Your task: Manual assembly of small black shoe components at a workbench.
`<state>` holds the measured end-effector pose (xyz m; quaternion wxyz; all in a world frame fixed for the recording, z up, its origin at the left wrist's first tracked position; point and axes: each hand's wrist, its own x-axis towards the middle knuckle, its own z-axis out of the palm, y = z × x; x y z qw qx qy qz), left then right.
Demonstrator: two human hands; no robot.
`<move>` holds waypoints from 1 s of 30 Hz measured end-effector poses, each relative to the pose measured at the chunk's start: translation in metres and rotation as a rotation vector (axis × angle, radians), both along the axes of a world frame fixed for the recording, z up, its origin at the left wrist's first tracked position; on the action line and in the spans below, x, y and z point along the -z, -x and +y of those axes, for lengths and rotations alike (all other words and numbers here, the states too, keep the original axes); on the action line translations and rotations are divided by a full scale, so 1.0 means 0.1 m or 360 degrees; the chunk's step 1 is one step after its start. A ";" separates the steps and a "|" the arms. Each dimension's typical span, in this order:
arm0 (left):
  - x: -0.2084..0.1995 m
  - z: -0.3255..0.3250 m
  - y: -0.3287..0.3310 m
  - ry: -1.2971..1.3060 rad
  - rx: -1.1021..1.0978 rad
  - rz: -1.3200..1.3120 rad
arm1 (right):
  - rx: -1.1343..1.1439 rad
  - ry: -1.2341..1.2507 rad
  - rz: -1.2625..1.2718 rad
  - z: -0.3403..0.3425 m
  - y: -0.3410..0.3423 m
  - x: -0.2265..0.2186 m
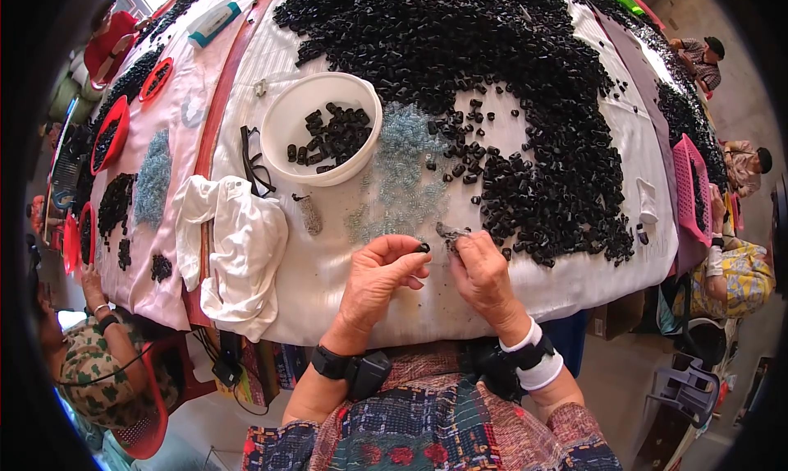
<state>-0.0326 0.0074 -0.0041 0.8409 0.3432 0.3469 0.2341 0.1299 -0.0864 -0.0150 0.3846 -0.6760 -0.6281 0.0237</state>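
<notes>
My left hand (379, 275) pinches a small black plastic part (422, 248) between thumb and forefinger. Close beside it, my right hand (483, 275) is closed on a small greyish piece (448, 232) whose kind I cannot make out. A little gap separates the two hands. Just beyond them lies a loose heap of tiny pale-blue see-through pieces (402, 171). A great pile of small black plastic parts (558, 179) covers the table at the far side and right. The white bowl (277, 149) at the left holds several more black parts.
A white cloth (238, 253), a black-framed pair of glasses (256, 165) and a small clear greyish object (309, 215) lie left of my hands. Red baskets (112, 134) stand on the neighbouring table. A pink basket (694, 190) is at the right. Other people sit at both sides.
</notes>
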 end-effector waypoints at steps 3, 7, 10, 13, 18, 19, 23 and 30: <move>-0.02 0.00 -0.01 -0.0016 0.0015 0.0028 | 0.0019 0.0057 -0.0165 0.05 0.02 0.02; 0.01 0.01 0.01 -0.0029 0.0017 0.0029 | 0.0038 0.0045 -0.0277 0.06 0.02 0.02; -0.01 0.00 -0.01 -0.0094 0.0061 0.0054 | 0.0025 -0.0035 -0.0283 -0.01 -0.01 0.03; -0.02 -0.01 -0.04 -0.0184 0.0142 0.0100 | 0.0060 -0.0186 -0.0160 -0.06 0.01 0.05; -0.05 -0.04 -0.13 -0.0307 0.0244 0.0107 | -0.0094 -0.0223 0.0288 -0.06 0.01 -0.27; -0.05 -0.05 -0.15 -0.0346 0.0244 0.0087 | -0.0157 -0.0138 0.0278 -0.06 0.00 -0.31; -0.06 -0.08 -0.22 -0.0459 0.0233 0.0113 | -0.0166 -0.0057 0.0169 -0.10 -0.04 -0.36; -0.10 -0.08 -0.25 -0.0470 0.0295 0.0162 | -0.0053 -0.0138 0.0258 -0.16 -0.01 -0.33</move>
